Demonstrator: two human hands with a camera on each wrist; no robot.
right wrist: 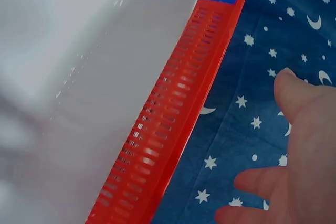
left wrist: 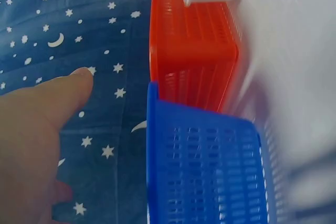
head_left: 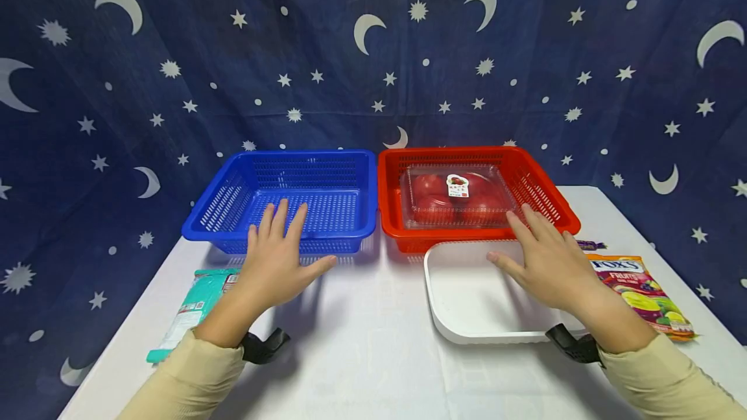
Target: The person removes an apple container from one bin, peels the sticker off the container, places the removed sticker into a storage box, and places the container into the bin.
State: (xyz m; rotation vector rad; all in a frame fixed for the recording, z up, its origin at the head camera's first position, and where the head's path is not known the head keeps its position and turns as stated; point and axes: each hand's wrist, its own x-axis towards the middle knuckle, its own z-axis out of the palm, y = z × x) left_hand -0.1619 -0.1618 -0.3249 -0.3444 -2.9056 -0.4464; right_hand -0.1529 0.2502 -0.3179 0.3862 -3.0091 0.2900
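My left hand (head_left: 277, 263) hovers with fingers spread in front of the blue plastic basket (head_left: 280, 236), its fingertips overlapping the basket's front in the head view. Nothing is in that hand. My right hand (head_left: 551, 263), fingers also spread and holding nothing, is over the right part of a white tray (head_left: 484, 297). Behind the tray stands a red plastic basket (head_left: 548, 193) with a clear clamshell pack of red fruit (head_left: 434, 207) inside, a white label on its lid. In the left wrist view my thumb (left wrist: 73, 90) points past the blue basket (left wrist: 210, 166).
A teal packet (head_left: 195, 306) lies at the left, partly behind my left forearm. At the right a Fox's candy bag (head_left: 644, 293) lies beside the tray, with a small dark purple item (head_left: 591, 245) behind it. A star-and-moon cloth (head_left: 373, 83) hangs behind the white-covered table (head_left: 385, 355).
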